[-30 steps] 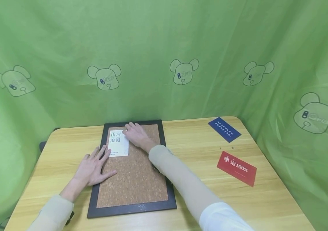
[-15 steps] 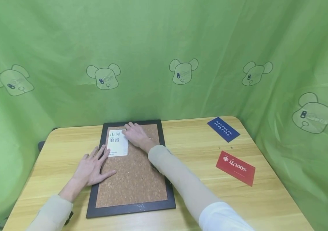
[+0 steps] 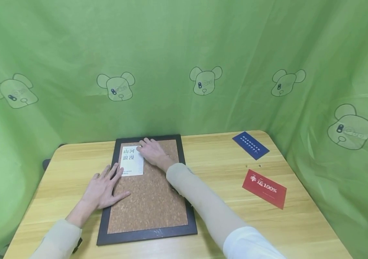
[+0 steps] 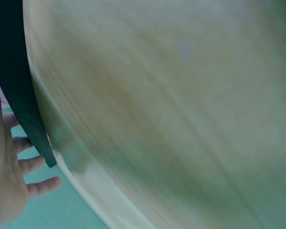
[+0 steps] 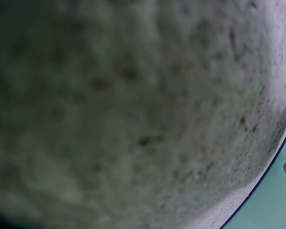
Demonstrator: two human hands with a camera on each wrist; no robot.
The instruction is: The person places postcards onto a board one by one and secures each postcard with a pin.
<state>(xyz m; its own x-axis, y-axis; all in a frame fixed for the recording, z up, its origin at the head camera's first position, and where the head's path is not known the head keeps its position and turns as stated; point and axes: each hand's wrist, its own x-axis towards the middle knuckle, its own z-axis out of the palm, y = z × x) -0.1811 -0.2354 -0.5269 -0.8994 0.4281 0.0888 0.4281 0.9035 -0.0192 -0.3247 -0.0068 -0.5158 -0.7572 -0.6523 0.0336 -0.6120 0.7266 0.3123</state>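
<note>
Right hand touches 1 white card on corkboard, left hand alongside.

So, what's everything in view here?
Table: one, pale wood, lower half.
Corkboard: one, brown, black-framed, on table.
White card: one, white, corkboard's upper left.
Blue card: one, blue, table's far right.
Red card: one, red, nearer than blue.
Small bits: two, metallic-looking, between those cards.
Printed cloth: count unclear, green, around table.
Animal heads: five, dark-outlined, on cloth.
Sleeves: two, beige, right partly white, foreground.
Left hand: one, bare, across corkboard's left frame.
Right hand: one, bare, at white card's corner.
</note>
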